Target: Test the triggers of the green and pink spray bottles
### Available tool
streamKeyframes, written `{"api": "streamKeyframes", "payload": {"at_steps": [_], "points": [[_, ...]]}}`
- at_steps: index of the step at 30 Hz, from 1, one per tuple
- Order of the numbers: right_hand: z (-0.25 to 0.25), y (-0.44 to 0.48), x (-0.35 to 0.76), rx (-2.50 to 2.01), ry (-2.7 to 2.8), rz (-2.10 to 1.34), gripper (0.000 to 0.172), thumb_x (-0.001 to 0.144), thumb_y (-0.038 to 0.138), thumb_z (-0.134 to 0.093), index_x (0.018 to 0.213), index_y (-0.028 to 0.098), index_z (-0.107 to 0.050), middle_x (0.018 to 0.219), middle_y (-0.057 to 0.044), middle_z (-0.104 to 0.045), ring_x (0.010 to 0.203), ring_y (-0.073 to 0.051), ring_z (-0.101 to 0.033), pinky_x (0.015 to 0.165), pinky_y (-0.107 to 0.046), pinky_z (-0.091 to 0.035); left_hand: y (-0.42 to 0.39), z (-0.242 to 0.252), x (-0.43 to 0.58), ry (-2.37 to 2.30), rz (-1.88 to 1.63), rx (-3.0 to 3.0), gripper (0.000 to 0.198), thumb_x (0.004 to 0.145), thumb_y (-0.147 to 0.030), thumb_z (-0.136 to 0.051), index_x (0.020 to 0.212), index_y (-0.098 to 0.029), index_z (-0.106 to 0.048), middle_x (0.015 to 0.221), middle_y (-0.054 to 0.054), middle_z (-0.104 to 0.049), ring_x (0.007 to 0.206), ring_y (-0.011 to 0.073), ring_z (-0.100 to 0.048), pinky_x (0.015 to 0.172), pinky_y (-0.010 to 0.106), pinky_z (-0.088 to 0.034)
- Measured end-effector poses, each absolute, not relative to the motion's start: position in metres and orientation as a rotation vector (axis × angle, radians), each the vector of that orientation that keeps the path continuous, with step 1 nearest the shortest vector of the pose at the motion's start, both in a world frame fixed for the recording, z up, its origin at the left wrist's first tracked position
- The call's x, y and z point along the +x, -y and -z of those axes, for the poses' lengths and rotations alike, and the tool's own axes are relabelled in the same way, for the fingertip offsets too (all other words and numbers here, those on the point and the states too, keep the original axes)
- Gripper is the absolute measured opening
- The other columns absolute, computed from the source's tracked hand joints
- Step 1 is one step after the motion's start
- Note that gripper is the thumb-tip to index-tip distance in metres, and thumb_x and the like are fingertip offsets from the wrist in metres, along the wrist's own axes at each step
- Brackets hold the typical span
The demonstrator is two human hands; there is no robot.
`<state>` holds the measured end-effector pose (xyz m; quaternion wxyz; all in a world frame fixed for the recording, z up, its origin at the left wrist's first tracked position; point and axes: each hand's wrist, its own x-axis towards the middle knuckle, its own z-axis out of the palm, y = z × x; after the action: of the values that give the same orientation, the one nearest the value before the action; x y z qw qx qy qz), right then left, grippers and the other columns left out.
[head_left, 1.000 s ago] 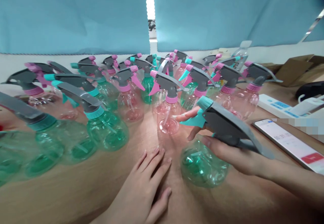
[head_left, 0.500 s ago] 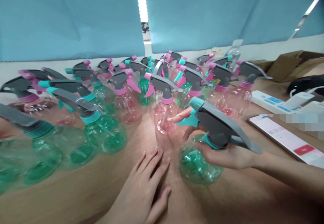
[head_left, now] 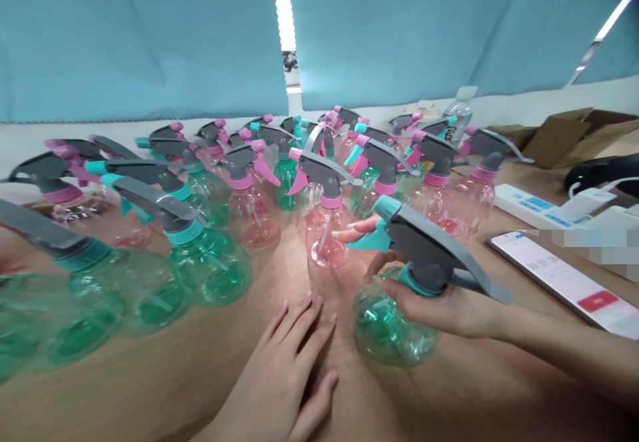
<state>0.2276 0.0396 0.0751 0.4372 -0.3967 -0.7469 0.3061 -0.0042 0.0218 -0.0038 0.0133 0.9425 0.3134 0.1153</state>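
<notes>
My right hand (head_left: 444, 309) is wrapped round the neck of a green spray bottle (head_left: 392, 325), with fingers reaching past its turquoise trigger. The bottle stands upright, or nearly so, and its grey head points to the upper left. Flat on the brown table (head_left: 210, 375) lies my left hand (head_left: 287, 362), fingers stretched out and holding nothing. Just beyond the two hands stands a pink spray bottle (head_left: 327, 235) with a pink trigger. A green spray bottle (head_left: 212, 265) is to the left of my left hand.
Several more pink and green spray bottles crowd the back and left. At right lie a phone (head_left: 559, 279), a white power strip (head_left: 536, 206) with plugs, and a cardboard box (head_left: 574, 136). A clear drink bottle (head_left: 459, 112) stands behind. Another person's hand (head_left: 14, 249) shows at the left edge.
The camera view has shifted slightly. My right hand keeps its hold on the green spray bottle, and my left hand stays flat on the table.
</notes>
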Motion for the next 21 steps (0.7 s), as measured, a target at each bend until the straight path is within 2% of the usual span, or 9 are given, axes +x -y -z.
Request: {"api": "streamKeyframes", "payload": {"at_steps": [6, 9, 14, 17, 21], "points": [[-0.069, -0.039, 0.235, -1.063, 1.863, -0.731, 0.048, 0.073, 0.014, -0.058, 0.119, 0.029, -0.054, 0.067, 0.004, -0.061, 0.05, -0.012, -0.053, 0.054, -0.026, -0.05, -0.023, 0.004, -0.004, -0.958, -0.351, 2.949, 0.054, 0.092, -0.026, -0.05, 0.143, -0.015, -0.037, 0.146, 0.012, -0.042, 0.134, 0.0303, -0.036, 0.105, 0.052, -0.035], [-0.066, -0.039, 0.24, -1.073, 1.872, -0.762, 0.051, 0.073, 0.013, -0.056, 0.12, 0.03, -0.053, 0.075, 0.004, -0.065, 0.055, -0.012, -0.058, 0.055, -0.025, -0.051, -0.022, 0.003, -0.003, -0.98, -0.316, 2.938, 0.053, 0.093, -0.027, -0.049, 0.143, -0.016, -0.038, 0.146, 0.012, -0.041, 0.134, 0.0303, -0.037, 0.106, 0.052, -0.035], [-0.073, -0.039, 0.236, -0.982, 1.883, -0.742, 0.053, 0.066, 0.008, -0.051, 0.115, 0.028, -0.056, 0.097, -0.001, -0.067, 0.075, -0.017, -0.065, 0.07, -0.031, -0.054, -0.022, 0.004, -0.003, -0.974, -0.347, 2.918, 0.053, 0.091, -0.027, -0.051, 0.142, -0.018, -0.04, 0.146, 0.011, -0.042, 0.134, 0.0307, -0.037, 0.106, 0.051, -0.035], [-0.081, -0.038, 0.231, -0.986, 1.895, -0.713, 0.044, 0.067, 0.009, -0.051, 0.106, 0.028, -0.059, 0.086, -0.001, -0.066, 0.075, -0.017, -0.065, 0.068, -0.03, -0.055, -0.022, 0.005, -0.004, -0.962, -0.371, 2.932, 0.054, 0.091, -0.027, -0.052, 0.142, -0.016, -0.039, 0.145, 0.012, -0.043, 0.133, 0.0305, -0.038, 0.106, 0.05, -0.035], [-0.087, -0.035, 0.23, -1.078, 1.886, -0.666, 0.022, 0.07, 0.016, -0.054, 0.088, 0.026, -0.061, 0.063, 0.002, -0.058, 0.062, -0.015, -0.06, 0.059, -0.027, -0.053, -0.022, 0.005, -0.004, -0.959, -0.373, 2.95, 0.054, 0.091, -0.027, -0.051, 0.142, -0.015, -0.038, 0.145, 0.012, -0.043, 0.132, 0.0302, -0.039, 0.105, 0.05, -0.036]]}}
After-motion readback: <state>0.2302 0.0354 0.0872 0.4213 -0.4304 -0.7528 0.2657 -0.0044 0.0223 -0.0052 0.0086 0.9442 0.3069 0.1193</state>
